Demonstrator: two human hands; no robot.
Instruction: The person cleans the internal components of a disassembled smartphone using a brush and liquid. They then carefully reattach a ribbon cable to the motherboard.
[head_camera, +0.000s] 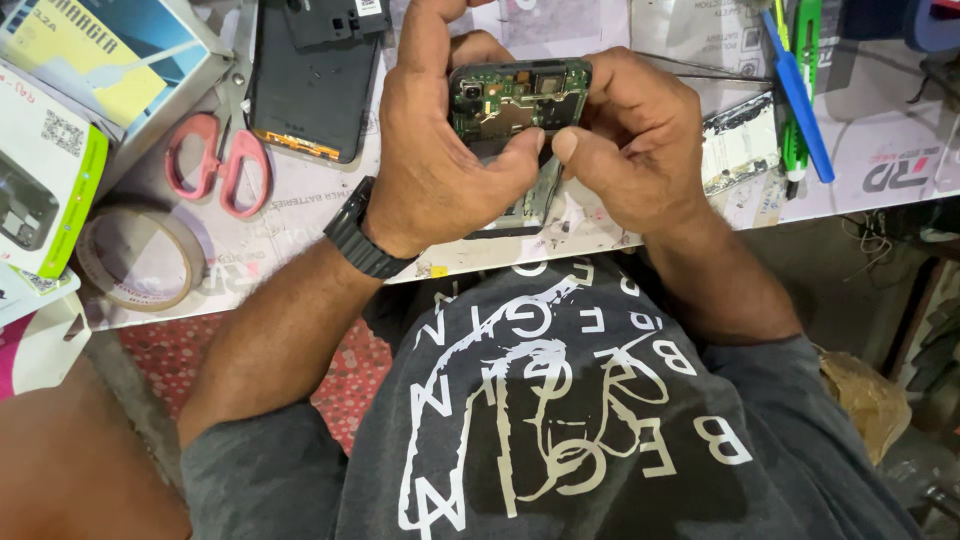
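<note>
Disassembly looks well along, I judge: the opened phone (518, 100) shows its bare green circuit board and camera module, while a black back cover (308, 90) already lies on the desk (880, 130) at ten o'clock from it. My left hand (440, 150) is closed around the phone's left edge and my right hand (640, 140) around its right, thumbs nearly meeting below the board. Board and frame are not yet separated; pink scissors (215, 160) and a blue pry tool (800, 95) lie untouched.

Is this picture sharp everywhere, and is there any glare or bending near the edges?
Head view: even, soft light; the opened phone and both hands, left hand and right hand, look sharp. Mild sheen on the dark back cover. Table edge bows slightly, hinting wide-lens distortion; corners softer.
</note>
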